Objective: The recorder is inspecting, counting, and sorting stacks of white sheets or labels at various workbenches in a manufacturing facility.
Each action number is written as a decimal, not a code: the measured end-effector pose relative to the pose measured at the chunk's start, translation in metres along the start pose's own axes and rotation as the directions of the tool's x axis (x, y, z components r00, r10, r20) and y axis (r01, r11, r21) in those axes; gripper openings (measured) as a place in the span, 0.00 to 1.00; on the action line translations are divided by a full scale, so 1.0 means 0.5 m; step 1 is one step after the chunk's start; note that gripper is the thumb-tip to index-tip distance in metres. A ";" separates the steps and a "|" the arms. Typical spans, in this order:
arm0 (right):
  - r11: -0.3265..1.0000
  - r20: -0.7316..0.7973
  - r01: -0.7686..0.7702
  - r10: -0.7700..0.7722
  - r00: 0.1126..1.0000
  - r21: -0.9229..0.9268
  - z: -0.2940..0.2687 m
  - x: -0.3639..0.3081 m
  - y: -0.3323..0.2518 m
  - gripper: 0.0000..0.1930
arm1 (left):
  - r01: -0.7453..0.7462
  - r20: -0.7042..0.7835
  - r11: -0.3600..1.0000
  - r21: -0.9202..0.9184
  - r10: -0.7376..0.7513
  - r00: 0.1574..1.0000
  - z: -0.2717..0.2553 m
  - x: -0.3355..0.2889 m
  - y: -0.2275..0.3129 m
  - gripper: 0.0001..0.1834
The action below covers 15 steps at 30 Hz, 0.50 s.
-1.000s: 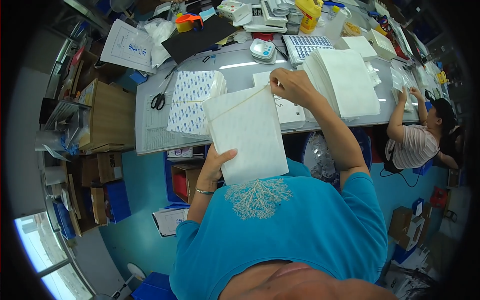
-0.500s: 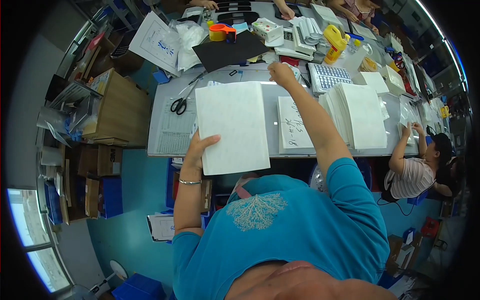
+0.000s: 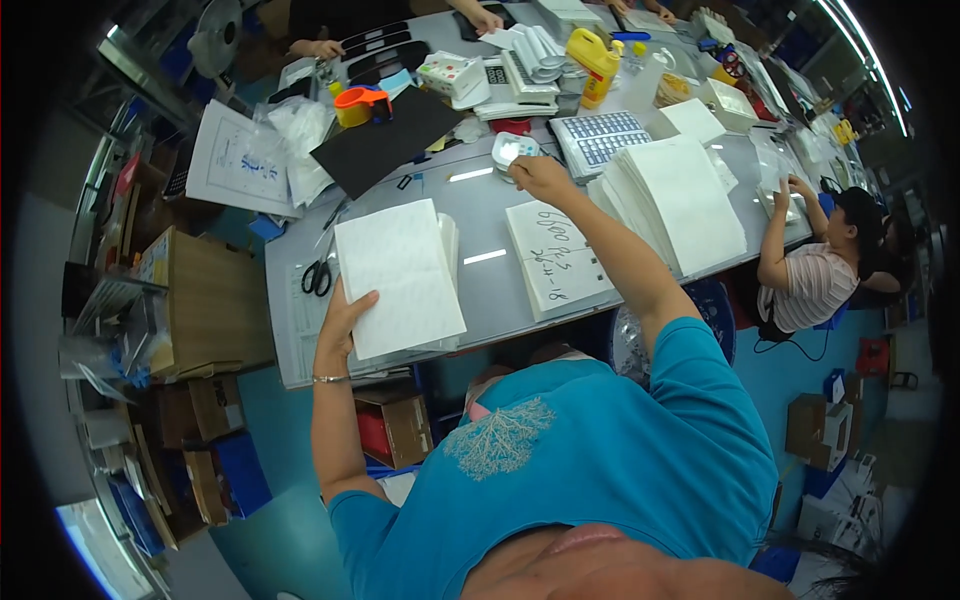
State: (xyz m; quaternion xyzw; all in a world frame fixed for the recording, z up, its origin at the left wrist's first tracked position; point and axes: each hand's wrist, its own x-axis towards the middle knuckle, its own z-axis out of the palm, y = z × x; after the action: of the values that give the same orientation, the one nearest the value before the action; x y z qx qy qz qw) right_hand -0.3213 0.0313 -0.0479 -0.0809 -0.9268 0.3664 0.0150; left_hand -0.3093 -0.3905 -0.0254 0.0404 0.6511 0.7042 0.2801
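My left hand [image 3: 347, 318] grips the left edge of a white paper stack [image 3: 400, 280], thumb on top and the other fingers underneath. The stack is tilted over the near left part of the table, and more white sheets [image 3: 450, 245] show behind its right edge. My right hand [image 3: 543, 182] reaches forward with its fingers curled together, at the near side of a small pale device [image 3: 513, 147] with a screen. Whether its fingertips hold anything is hidden. Under my right forearm lies a white stack with handwriting [image 3: 545, 280].
A tall white paper pile [image 3: 685, 205] stands right of my forearm. Black scissors [image 3: 317, 278] lie at the left. Farther back are black card [image 3: 385, 140], an orange tape dispenser [image 3: 362, 105], a yellow bottle [image 3: 597, 65] and a gridded tray [image 3: 600, 138]. A co-worker [image 3: 815, 260] sits at the right.
The view has turned and shifted. My left hand has lowered the white stack toward the table, and sheets behind it now show. My right hand has come back to the device's near side.
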 end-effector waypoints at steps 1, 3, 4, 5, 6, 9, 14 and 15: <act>0.996 -0.091 0.026 -0.035 0.995 -0.089 -0.039 -0.002 0.013 0.14 | -0.007 0.023 1.000 -0.001 0.007 1.000 0.005 0.000 0.012 0.39; 0.978 -0.267 0.038 -0.093 0.959 -0.204 -0.114 0.003 0.051 0.14 | -0.032 0.023 0.998 0.053 0.031 0.999 0.007 0.004 0.023 0.40; 0.981 -0.389 0.017 -0.093 0.916 -0.194 -0.149 0.013 0.073 0.15 | -0.040 0.032 0.998 0.051 0.039 0.999 0.003 0.004 0.025 0.40; 0.968 -0.462 0.001 -0.122 0.878 -0.252 -0.190 0.022 0.090 0.16 | -0.012 0.023 0.997 0.075 0.010 1.000 -0.001 0.010 0.023 0.40; 0.959 -0.480 -0.099 -0.041 0.876 -0.264 -0.234 0.025 0.109 0.19 | 0.016 0.010 0.995 0.099 -0.017 1.000 -0.004 0.014 0.021 0.40; 0.893 -0.534 -0.148 -0.116 0.838 -0.426 -0.363 0.063 0.176 0.28 | -0.011 -0.007 0.991 0.135 0.012 1.000 0.011 0.019 0.022 0.41; 0.861 -0.604 -0.134 -0.226 0.764 -0.491 -0.526 0.185 0.220 0.34 | 0.067 -0.248 0.800 0.597 0.104 0.963 0.025 0.001 0.001 0.43; 0.816 -0.616 -0.057 -0.386 0.687 -0.575 -0.549 0.219 0.236 0.35 | 0.067 -0.255 0.798 0.599 0.111 0.960 0.029 0.000 0.002 0.43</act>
State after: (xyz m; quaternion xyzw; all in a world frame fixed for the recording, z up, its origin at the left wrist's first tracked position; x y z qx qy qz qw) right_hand -0.3889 0.3193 0.0691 -0.1281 -0.9157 0.0200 0.3805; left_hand -0.3035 -0.3775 -0.0222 0.0358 0.8731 0.4624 0.1502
